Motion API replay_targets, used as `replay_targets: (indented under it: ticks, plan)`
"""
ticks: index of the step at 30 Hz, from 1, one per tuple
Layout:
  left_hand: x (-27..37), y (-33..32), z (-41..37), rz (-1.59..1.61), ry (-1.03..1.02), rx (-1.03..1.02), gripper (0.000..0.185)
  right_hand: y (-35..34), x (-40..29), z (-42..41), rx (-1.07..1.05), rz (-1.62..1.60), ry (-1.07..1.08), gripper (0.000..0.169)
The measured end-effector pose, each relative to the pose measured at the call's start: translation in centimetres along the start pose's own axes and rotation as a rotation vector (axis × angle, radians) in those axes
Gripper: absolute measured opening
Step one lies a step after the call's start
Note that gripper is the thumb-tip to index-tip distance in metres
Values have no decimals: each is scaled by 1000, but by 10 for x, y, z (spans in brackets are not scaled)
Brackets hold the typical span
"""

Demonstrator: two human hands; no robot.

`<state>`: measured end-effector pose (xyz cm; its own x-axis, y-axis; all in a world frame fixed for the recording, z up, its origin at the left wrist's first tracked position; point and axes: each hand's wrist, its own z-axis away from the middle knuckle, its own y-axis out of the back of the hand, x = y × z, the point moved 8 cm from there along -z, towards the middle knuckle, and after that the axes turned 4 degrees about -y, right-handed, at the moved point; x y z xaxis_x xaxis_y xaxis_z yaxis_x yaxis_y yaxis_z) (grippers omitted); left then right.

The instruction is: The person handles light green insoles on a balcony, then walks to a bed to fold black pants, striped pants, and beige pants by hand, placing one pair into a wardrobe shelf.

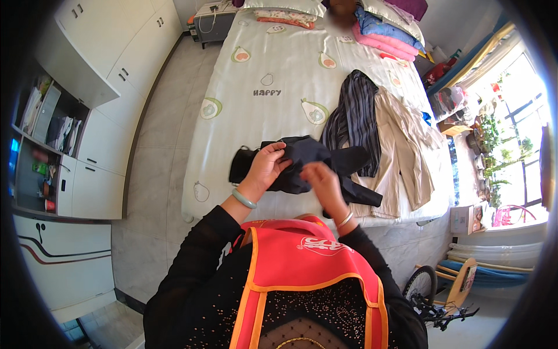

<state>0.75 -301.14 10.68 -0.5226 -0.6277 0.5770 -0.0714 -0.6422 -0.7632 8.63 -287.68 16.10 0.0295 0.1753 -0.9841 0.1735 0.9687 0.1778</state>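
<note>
My left hand, with a jade-coloured bangle at the wrist, is at the left part of a dark garment, thumb and fingertips pinching its cloth. Blurred, my right hand hovers at or over the garment's near side; whether it grips cloth does not show. The dark garment lies bunched near the bed's near edge, with sleeve-like or leg-like parts reaching right. Beside it on the right lie a dark striped garment and beige trousers, partly overlapping. All rest on a pale bed sheet with avocado prints.
Folded bedding and pillows are stacked at the bed's far end. White cabinets line the left wall, past a tiled floor strip. A bicycle stands at lower right, below a bright window.
</note>
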Motion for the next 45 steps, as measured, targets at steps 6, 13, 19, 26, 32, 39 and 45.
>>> replay_targets:
  ticks: [6, 13, 19, 26, 32, 39, 45]
  plan:
    - [-35, -54, 15, 11, -54, -4, 13, -34, 58, 17, 45, 76, 64, 54]
    - [-8, -87, 33, -133, -189, -56, 11, 9, 56, 2, 306, -545, -334, 20]
    - [8, -50, 11, -724, -311, -196, 12, 46, -2, -9, 174, -608, -287, 19]
    - [-93, -36, 39, -149, 225, -445, 43, 13, -15, -4, -105, -289, -284, 19]
    - [-132, 15, 3, -223, 364, -281, 40, -52, -67, 21, -374, 153, -41, 16]
    - [-123, 6, 12, -355, 355, -326, 39, -99, -92, 59, -601, 55, -14, 19]
    - [-117, -6, 10, -587, 241, -398, 38, -91, -90, 60, -553, 20, 5, 20]
